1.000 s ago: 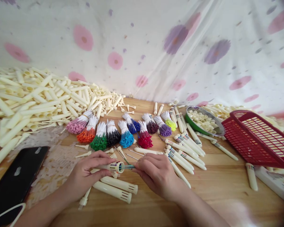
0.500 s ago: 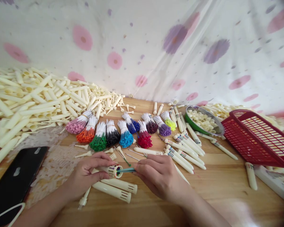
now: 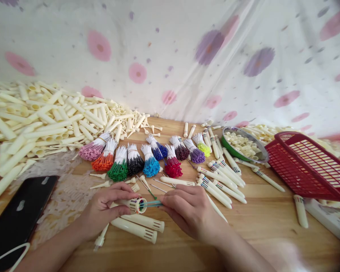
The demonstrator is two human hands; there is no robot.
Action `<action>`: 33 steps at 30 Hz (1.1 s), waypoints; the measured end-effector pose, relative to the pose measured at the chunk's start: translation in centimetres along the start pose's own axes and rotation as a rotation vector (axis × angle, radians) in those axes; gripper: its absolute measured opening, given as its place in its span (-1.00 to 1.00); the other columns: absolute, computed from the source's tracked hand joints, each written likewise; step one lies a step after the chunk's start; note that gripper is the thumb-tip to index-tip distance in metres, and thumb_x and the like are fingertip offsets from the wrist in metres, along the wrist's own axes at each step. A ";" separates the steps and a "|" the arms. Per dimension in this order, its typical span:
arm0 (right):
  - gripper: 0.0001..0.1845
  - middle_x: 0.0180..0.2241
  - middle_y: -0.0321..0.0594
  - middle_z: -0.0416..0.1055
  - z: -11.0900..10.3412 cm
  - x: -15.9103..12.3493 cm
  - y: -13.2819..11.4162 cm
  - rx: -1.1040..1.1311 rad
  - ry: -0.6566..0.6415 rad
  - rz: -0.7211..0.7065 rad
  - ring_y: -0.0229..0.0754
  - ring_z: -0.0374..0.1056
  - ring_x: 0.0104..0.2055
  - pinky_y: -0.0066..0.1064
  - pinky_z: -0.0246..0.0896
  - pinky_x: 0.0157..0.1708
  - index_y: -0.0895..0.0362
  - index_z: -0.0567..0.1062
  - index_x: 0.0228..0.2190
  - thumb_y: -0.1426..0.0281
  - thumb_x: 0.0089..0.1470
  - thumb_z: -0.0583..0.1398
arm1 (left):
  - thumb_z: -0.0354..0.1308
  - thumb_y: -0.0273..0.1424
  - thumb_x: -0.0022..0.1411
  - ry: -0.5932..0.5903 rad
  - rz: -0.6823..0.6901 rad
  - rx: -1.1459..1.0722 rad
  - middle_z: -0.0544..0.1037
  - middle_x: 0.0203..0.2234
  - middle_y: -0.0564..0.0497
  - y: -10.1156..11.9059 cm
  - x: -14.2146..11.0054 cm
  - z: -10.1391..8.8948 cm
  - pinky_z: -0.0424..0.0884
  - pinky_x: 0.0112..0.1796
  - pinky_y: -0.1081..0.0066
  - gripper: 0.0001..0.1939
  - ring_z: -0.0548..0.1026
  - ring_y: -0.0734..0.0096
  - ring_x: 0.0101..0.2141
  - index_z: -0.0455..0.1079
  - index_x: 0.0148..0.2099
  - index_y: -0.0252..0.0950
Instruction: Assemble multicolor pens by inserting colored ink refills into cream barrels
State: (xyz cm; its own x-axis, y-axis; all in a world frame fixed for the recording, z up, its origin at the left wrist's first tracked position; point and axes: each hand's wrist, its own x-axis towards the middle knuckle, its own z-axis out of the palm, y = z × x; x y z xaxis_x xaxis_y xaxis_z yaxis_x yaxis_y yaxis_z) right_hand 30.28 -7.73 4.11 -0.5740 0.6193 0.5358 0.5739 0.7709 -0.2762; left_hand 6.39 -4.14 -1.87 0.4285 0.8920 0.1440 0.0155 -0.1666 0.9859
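Observation:
My left hand (image 3: 109,206) is closed round a cream slotted pen barrel (image 3: 135,205), its open end facing right. Small coloured ends show inside that opening. Between the fingers of my right hand (image 3: 185,209) is a pair of light-blue tweezers (image 3: 153,204), with the tips inside the barrel's mouth. Below the barrel lie two cream pen barrels (image 3: 138,229). Behind my hands stand rubber-banded bundles of pen refills, among them green (image 3: 119,168), light blue (image 3: 151,164) and red (image 3: 173,166). A loose green-ended refill (image 3: 151,193) rests just behind the tweezers.
Cream barrels (image 3: 39,117) are heaped at the left, behind a black phone (image 3: 22,215). Several pens with coloured slots (image 3: 221,181) lie to the right. Beyond them are a green-sided bowl of cream rings (image 3: 239,145) and a red plastic basket (image 3: 308,166). A floral curtain (image 3: 164,45) hangs behind.
The tweezers' tips have moved left into the barrel's mouth, and small coloured ends now show there. Over the last half second the arms of the tweezers have spread slightly; both hands barely moved.

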 end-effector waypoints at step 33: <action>-0.88 -0.48 -0.17 0.45 -0.5 -0.3 -0.5 -0.090 -0.003 -0.060 -0.26 0.26 -0.51 -0.43 0.11 -0.55 0.26 0.42 -0.33 0.58 0.16 0.07 | 0.37 -0.48 -0.10 0.063 -0.020 0.005 0.59 -0.38 0.01 0.0 -0.1 0.2 0.51 -0.33 0.46 -0.73 0.56 0.34 -0.36 0.61 -0.29 -0.06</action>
State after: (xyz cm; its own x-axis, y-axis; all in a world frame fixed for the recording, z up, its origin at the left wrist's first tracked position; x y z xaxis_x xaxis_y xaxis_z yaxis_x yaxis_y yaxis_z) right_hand 30.44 -8.40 4.51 -0.6109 0.5726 0.5469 0.5882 0.7905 -0.1706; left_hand 6.54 -4.28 -1.94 0.3702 0.9199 0.1295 0.0276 -0.1503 0.9883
